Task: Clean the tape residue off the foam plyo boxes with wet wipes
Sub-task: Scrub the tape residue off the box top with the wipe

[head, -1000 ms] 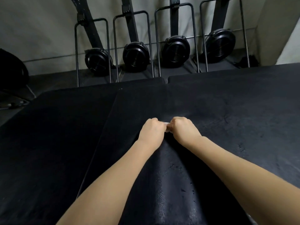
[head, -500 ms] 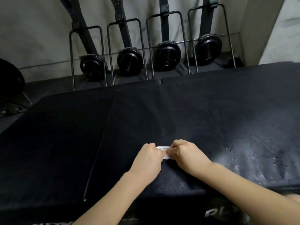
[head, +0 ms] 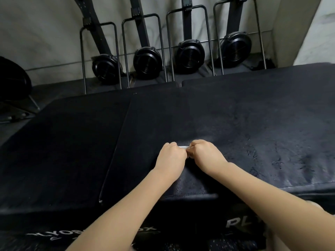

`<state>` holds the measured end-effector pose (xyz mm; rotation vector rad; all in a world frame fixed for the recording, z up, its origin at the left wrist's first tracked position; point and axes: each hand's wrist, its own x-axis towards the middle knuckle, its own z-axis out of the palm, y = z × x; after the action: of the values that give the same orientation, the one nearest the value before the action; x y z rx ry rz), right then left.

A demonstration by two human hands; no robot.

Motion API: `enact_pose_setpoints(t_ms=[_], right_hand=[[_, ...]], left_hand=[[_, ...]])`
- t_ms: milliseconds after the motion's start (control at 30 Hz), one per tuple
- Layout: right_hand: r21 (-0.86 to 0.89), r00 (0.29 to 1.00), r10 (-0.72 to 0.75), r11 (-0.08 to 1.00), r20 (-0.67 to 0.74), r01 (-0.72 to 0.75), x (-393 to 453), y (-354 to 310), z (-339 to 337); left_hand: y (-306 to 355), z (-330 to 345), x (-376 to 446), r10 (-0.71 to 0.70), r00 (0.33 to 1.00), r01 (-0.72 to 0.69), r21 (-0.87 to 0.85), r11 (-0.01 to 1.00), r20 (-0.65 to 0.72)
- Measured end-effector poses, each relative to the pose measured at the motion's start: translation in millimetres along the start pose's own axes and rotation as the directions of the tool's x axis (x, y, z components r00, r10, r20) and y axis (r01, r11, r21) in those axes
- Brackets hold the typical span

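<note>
Pinching a small white wet wipe [head: 183, 147] between curled fingers [head: 175, 144] of both fists, knuckles up, pressed down on the top of the right foam plyo box [head: 253, 127]. Left hand [head: 171, 157] and right hand [head: 204, 154] almost touching, clamped on the wipe from either side, so that only a thin white sliver shows in the gap; cannot tell how much of it lies folded underneath. Judged as mid-scrub: working one stubborn spot just right of the seam [head: 116, 144] between the two boxes, close to the near edge. Further right, a mottled, scuffed-looking stretch of the same top, possibly residue or damp streaks, not clear enough to tell. Left foam plyo box [head: 63, 142] dark and even, nothing on it. Next move, by this reading: firm downward pressure with short strokes, then a shift rightward toward the mottled patch, refolding the wipe to a clean face. Beyond the far edge, four rowing machines [head: 147, 63] stored upright against the wall.
</note>
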<state>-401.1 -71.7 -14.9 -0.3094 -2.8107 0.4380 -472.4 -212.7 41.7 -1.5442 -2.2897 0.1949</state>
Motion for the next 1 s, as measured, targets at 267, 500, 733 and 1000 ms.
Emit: enact_pose_setpoints(t_ms=[267, 500, 733, 1000], right_hand=[[0.085, 0.999, -0.029, 0.996, 0.026, 0.026, -48.3, -14.2, -8.6], [0.049, 0.983, -0.169, 0.984, -0.075, 0.172, -118.9, -34.6, -12.9], [0.091, 0.999, -0.03, 0.995, -0.043, 0.034, -82.6, -36.9, -13.7], [0.136, 0.987, -0.114, 0.982, -0.111, 0.128, -110.9, -42.0, -9.5]], left_hand=[[18.1, -6.9, -37.1, -0.068, 0.978, 0.114, -0.229, 0.967, 0.197], [44.4, -37.8, -101.0, 0.042, 0.996, -0.017, -0.275, 0.961, 0.084], [36.8, -22.3, -82.5, -0.113, 0.991, 0.129, -0.306, 0.943, 0.069], [39.2, -13.0, -102.4, -0.04, 0.999, 0.05, -0.358, 0.933, 0.036]])
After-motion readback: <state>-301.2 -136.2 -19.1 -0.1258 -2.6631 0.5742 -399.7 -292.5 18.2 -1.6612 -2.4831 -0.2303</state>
